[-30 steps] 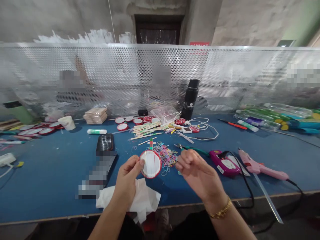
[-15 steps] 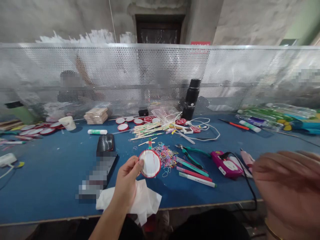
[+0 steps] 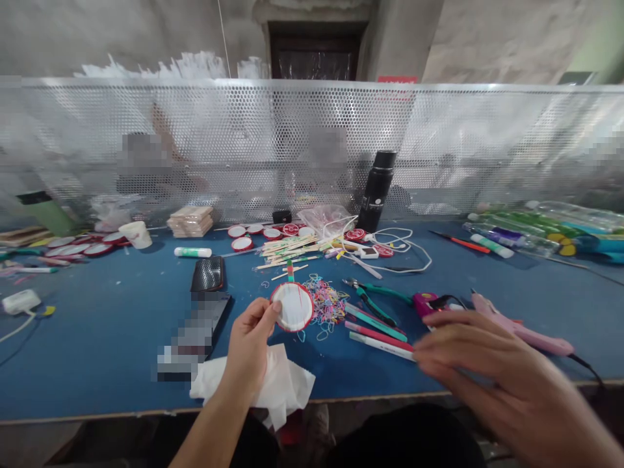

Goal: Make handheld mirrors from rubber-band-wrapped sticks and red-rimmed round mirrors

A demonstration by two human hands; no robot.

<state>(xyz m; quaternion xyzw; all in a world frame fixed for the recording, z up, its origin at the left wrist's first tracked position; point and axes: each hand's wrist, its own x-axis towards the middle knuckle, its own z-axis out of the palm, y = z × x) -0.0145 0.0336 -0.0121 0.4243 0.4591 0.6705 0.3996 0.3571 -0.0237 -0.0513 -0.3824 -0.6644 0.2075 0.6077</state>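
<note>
My left hand [image 3: 252, 338] pinches the edge of a round white disc [image 3: 295, 308] with a red rim, like a lid. A short green and red strip [image 3: 290, 271] stands up at its top edge. Under my left wrist lies a crumpled white tissue [image 3: 285, 380]. My right hand [image 3: 492, 370], slightly smeared, hovers at the right with its fingers stretched out and nothing visible in them. Its fingertips are nearest to the markers [image 3: 383, 344] and the magenta box [image 3: 425, 303]. Behind it lies a pink glue gun [image 3: 521, 325].
Colourful small rubber bands [image 3: 327, 299] lie beside the disc, with pliers [image 3: 373, 302] to their right. Wooden sticks [image 3: 290, 248], a black bottle [image 3: 377, 192] and a white cable [image 3: 414, 244] stand or lie behind. A perforated metal screen [image 3: 219, 149] borders the table.
My right hand has moved left from the right edge toward the markers, uncovering the pink glue gun. My left hand still holds the disc in nearly the same place.
</note>
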